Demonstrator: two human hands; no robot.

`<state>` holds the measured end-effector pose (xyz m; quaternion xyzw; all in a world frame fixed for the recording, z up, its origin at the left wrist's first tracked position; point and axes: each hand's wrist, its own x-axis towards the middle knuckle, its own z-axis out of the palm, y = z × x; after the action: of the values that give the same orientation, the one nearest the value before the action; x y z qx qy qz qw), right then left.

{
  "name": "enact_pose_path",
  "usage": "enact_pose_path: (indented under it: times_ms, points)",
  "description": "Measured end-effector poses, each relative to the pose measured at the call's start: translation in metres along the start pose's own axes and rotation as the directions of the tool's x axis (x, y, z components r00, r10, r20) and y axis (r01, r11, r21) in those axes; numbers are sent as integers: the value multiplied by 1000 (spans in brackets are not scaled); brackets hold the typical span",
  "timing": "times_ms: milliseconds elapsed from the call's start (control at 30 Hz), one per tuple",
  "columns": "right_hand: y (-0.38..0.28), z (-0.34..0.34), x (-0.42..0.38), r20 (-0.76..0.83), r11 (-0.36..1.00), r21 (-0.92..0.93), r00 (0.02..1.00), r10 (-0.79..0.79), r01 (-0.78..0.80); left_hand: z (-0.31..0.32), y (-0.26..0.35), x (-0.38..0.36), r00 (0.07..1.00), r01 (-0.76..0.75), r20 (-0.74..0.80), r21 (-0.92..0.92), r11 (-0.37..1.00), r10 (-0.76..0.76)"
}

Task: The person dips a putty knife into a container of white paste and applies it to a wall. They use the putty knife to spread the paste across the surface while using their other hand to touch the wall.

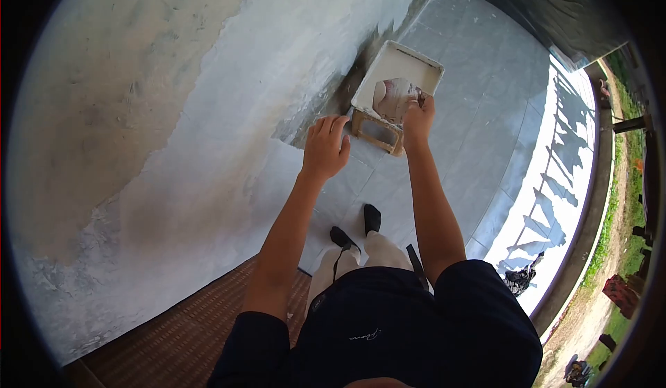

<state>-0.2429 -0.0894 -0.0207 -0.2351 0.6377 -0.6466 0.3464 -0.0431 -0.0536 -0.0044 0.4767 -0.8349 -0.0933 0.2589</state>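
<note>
In the head view, a wall is seen to the left of the white-rimmed tub, its darker plaster partly covered by a pale coat. Below and left of the tub, a reddish-brown patterned mat is partly shown. The left hand is held just left of the tub's near end, relaxed, with the thumb spread from slightly bent fingers. Below the tub, two dark-socked feet are placed on the tiled floor. The tub is supported by a small brownish stool, and white paste is contained in it. Over the tub's near part, a flat scraper, smeared with white, is gripped in the closed right hand; its handle is mostly hidden. Far right of the tub, the floor is brightly sunlit and crossed by shadows, with grass seen beyond.
</note>
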Motion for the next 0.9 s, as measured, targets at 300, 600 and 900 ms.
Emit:
enact_pose_path:
  times_ms: [300,600,900]
  points:
    - [47,-16,20,-28,990,-136,999,-31,27,41,-21,-8,984,60,171,-97,993,-42]
    - [90,0,34,58,959,-275,997,-51,65,65,-48,-5,975,98,211,-129,987,-69]
    - [117,24,87,239,892,-442,971,22,89,109,-65,8,933,283,265,-115,952,-245]
